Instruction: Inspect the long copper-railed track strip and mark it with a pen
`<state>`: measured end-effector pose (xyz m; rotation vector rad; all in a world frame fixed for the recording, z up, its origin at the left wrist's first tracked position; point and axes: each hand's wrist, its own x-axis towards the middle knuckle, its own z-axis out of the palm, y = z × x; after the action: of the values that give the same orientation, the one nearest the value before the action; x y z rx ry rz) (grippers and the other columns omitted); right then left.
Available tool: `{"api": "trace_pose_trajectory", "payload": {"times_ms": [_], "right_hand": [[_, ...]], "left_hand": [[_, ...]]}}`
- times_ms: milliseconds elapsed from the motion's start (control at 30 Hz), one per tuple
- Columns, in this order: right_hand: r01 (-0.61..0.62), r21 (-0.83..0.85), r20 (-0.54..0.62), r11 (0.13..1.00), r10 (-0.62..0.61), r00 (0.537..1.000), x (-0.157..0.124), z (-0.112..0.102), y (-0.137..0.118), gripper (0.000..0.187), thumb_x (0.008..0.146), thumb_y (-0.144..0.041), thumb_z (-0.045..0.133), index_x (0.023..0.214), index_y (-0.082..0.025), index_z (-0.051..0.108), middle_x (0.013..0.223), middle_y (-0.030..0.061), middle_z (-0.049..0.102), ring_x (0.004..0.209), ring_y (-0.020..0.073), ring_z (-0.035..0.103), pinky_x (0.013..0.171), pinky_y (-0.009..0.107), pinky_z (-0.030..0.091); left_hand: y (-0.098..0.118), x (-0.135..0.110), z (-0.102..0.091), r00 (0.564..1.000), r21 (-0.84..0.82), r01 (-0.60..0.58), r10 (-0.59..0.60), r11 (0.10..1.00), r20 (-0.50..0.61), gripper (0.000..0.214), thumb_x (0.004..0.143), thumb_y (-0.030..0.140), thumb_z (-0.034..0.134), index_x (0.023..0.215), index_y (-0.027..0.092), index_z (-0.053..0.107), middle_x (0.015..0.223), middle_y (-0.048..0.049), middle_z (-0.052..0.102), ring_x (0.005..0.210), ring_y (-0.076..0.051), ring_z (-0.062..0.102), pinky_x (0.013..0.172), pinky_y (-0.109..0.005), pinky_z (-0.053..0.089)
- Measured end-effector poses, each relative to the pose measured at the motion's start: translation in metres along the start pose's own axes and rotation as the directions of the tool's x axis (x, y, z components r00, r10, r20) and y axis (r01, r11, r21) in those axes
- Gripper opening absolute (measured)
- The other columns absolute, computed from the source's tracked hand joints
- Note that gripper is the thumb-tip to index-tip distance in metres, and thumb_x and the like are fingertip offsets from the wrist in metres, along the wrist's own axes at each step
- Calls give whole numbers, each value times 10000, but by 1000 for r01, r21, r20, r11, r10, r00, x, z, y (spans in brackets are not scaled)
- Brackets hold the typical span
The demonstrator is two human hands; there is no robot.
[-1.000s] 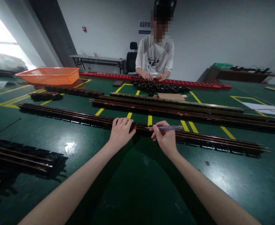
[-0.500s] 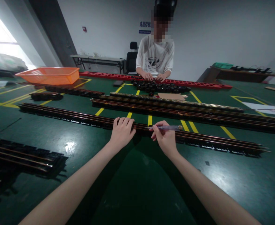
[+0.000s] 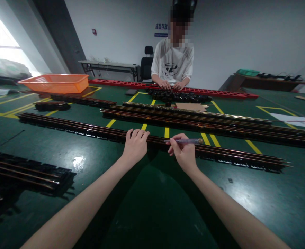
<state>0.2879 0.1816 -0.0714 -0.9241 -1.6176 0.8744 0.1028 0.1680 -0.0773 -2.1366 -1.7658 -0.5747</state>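
A long black strip with copper-coloured rods (image 3: pixel 71 125) lies across the table before me. My left hand (image 3: pixel 135 147) is curled over its middle, fingers bent across the far edge and the thumb side low against it. In my right hand (image 3: pixel 182 152) is a slim screwdriver (image 3: pixel 188 141) with a clear purplish handle, pinched between thumb and fingers. Its thin shaft points left, over the strip between my hands. Whether the tip touches the strip I cannot tell. My right hand's lower fingers are close to the strip and partly hidden.
Behind lie more rodded black strips (image 3: pixel 206 126) and a piece of cardboard (image 3: pixel 190 107). An orange basket (image 3: pixel 56 83) stands at the far left. Another strip (image 3: pixel 25 174) lies at the near left. Across the table a co-worker (image 3: pixel 171 64) handles dark parts (image 3: pixel 178 96) beside a red rail (image 3: pixel 220 91).
The strip under my hands has slid left a little; its right end now sits further in. My left hand stays curled over it and my right hand keeps the screwdriver nearly in place.
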Motion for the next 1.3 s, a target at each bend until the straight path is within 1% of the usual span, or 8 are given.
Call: {"api": "trace_pose_trajectory", "payload": {"times_ms": [300,667,1000,1133,1300], "right_hand": [[-2,21,-16,1000,2,1000,-1,0,1,166,861,-329,558,801,-184,502,703,9,645,478,87,583,406,198,507],[48,-10,-42,999,-49,998,-1,-1,1,139,863,-297,551,793,-184,511,693,10,638,486,89,589,411,194,507],[35,4,-4,999,-35,999,0,-2,1,147,862,-308,553,793,-189,501,702,10,632,500,95,593,409,200,505],[25,1,-2,1000,-25,1000,0,-2,1,142,863,-305,551,803,-189,497,707,11,635,501,93,593,413,200,506],[26,5,-12,1000,-26,1000,0,-2,0,151,856,-314,555,794,-191,496,692,6,631,488,95,588,402,202,500]], "left_hand": [[0,0,0,1000,19,7,-7,1000,4,380,840,67,380,1128,161,611,1158,-98,636,1109,-274,525,1012,-484,319],[-2,-1,2,1000,12,17,-17,1000,-3,387,834,50,377,1126,157,608,1145,-97,640,1106,-276,528,1006,-485,321],[-9,-1,5,999,-114,-13,17,993,33,432,827,34,325,1137,171,593,1162,-81,639,1129,-242,529,1033,-463,298],[-9,0,3,998,-163,-5,15,987,60,423,826,75,335,1160,169,577,1176,-79,632,1136,-234,521,1033,-462,288],[-7,2,-3,996,-173,14,1,985,89,368,841,204,381,1145,156,583,1158,-86,637,1098,-247,534,1001,-457,312]]}}
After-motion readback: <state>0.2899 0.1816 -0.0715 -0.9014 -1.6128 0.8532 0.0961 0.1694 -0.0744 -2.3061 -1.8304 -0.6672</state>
